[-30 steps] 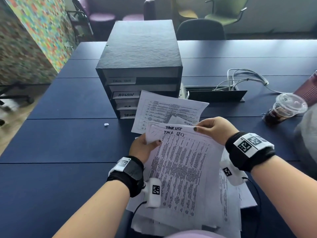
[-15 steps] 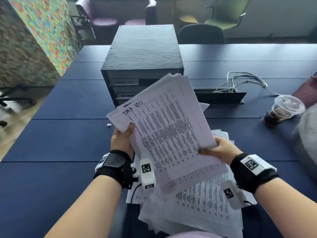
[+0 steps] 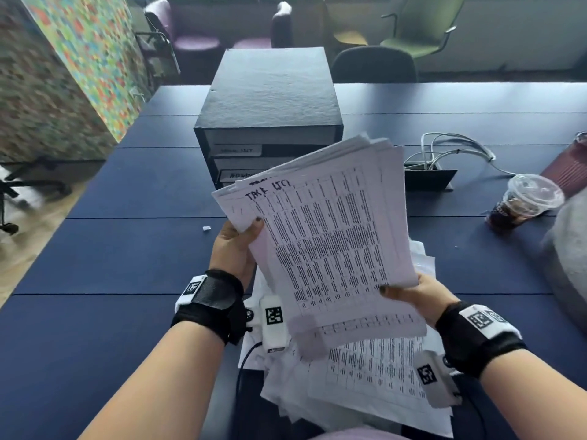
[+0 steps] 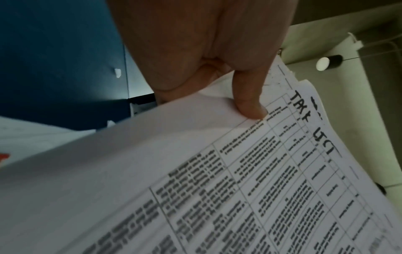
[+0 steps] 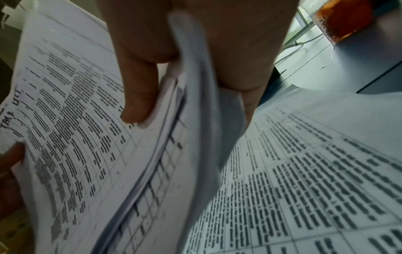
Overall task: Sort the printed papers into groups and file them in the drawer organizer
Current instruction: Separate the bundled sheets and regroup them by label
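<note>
A sheaf of printed papers headed with handwritten words is lifted off the table and tilted up in front of the black drawer organizer. My left hand pinches its top left corner, thumb on the front. My right hand grips its lower right edge, thumb on top, other fingers behind. More loose printed sheets lie in a messy pile on the table below. The organizer's labelled drawers look closed; the lower ones are hidden by the sheaf.
The dark blue table holds an iced drink in a clear lidded cup at right, white cables by a black cable hatch, and a small white scrap. Chairs stand behind the table.
Both hands have gathered the top sheets and lifted them off the pile, tilting them up toward the organizer. The right hand moved from the top edge to the lower right edge.
</note>
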A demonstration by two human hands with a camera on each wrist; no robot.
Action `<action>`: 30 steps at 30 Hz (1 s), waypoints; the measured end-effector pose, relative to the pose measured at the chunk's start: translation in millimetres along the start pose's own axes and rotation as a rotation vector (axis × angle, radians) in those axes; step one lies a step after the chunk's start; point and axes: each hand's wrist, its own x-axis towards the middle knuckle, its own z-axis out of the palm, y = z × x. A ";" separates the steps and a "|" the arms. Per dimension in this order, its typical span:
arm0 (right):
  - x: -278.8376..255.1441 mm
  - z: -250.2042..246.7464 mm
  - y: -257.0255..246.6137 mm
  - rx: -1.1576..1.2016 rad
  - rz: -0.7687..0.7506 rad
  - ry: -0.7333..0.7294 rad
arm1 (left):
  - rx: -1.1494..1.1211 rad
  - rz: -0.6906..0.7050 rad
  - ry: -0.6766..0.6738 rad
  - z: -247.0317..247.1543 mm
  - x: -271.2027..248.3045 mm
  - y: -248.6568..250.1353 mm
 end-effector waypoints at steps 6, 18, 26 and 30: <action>-4.1 -6.1 -24.2 -0.125 -0.073 0.110 | 0.214 0.124 -0.010 -2.4 1.1 23.2; -28.9 -15.7 -133.4 -0.880 -0.471 0.329 | 0.819 0.089 0.014 -21.4 6.3 21.4; -13.8 2.8 -126.6 -1.091 -0.434 0.318 | 0.736 0.009 0.120 -12.3 -1.4 7.9; -18.3 -6.7 -135.7 -1.273 -0.363 0.212 | 0.708 0.006 0.084 -12.0 -2.9 12.9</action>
